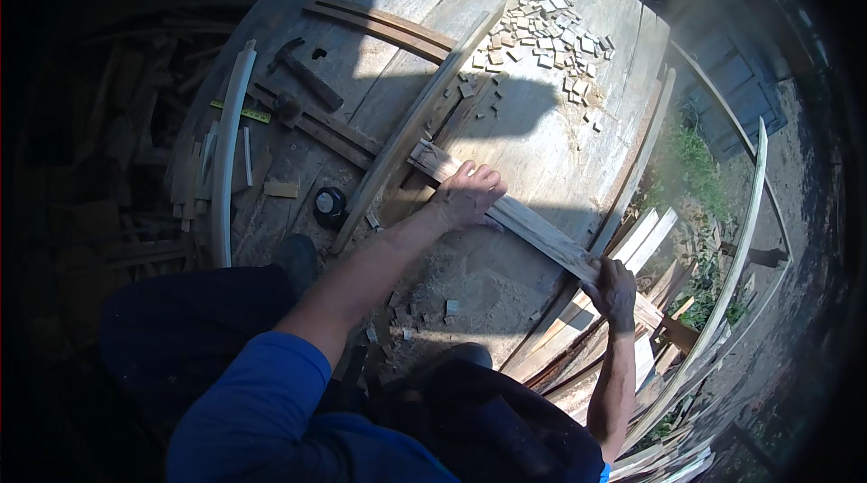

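A narrow wooden board (545, 231) lies slantwise in front of me, from the middle of the worktable down to its right edge. Over its left half my left hand (470, 194) is closed, fingers curled across the top. Its right end is in the grip of my right hand (612, 290), beside the table's edge. The board's far left end meets a long upright-edged wooden rail (417, 122) on the table. Small square wood offcuts (551, 30) lie scattered beyond my left hand. What my fingers do under the board is hidden.
Left of the rail are a hammer (309, 77), a yellow measuring strip (242, 111), a round black object (330, 204) and a long curved pale slat (233, 149). Brown battens (379, 29) lie at the back. Long wood strips (650, 235) are heaped off the table's right side.
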Available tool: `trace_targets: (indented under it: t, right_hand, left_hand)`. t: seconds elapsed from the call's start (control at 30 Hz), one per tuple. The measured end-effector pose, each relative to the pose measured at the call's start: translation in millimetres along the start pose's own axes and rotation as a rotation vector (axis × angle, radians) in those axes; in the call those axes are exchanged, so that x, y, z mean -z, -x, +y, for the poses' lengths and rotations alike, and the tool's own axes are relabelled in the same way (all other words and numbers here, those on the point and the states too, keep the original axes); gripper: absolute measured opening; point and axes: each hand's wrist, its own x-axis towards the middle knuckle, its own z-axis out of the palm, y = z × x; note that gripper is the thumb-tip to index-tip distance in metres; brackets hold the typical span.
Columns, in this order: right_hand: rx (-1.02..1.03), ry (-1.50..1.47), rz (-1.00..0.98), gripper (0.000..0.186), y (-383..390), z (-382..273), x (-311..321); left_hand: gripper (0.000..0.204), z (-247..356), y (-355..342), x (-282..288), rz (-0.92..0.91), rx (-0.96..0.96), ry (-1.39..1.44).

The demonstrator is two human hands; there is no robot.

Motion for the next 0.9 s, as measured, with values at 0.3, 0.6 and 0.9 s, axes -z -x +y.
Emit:
trace_targets:
  t: [0.3,0.6,0.9]
  right_hand:
    - [-0.036,0.018,0.012,0.069,-19.2,6.8,-1.0]
    - [-0.016,0.053,0.069,0.062,-26.3,9.9,1.4]
    - [-0.075,0.044,0.041,0.063,-39.3,18.0,6.5]
  left_hand:
    - [0.067,-16.3,-20.1,-9.6,0.072,-0.018,-0.033]
    - [0.035,-21.2,-33.5,-4.9,0.067,-0.04,-0.057]
    - [0.073,-26.1,-53.9,13.1,-0.077,-0.05,-0.064]
